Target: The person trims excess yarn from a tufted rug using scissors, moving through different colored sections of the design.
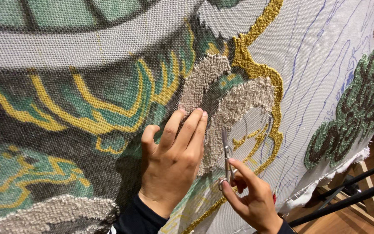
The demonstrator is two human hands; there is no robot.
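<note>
left hand (172,158) fingers together, flat, steadying beige tufts (239,102) | right hand (249,197) fingers clamped on scissors (227,158), blades up at pile | cloth (325,65) stretched upright on frame

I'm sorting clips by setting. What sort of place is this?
Probably a rug-tufting workshop: a large backing cloth with tufted yarn patterns, stretched on a wooden frame, small scissors in the right hand.

- Wooden floor (325,223), warm brown, visible at lower right.
- Dark metal bars (351,197) cross diagonally above the floor.
- Pale wooden frame leg (371,195) stands behind the bars.
- Light warm, indoor.
</note>
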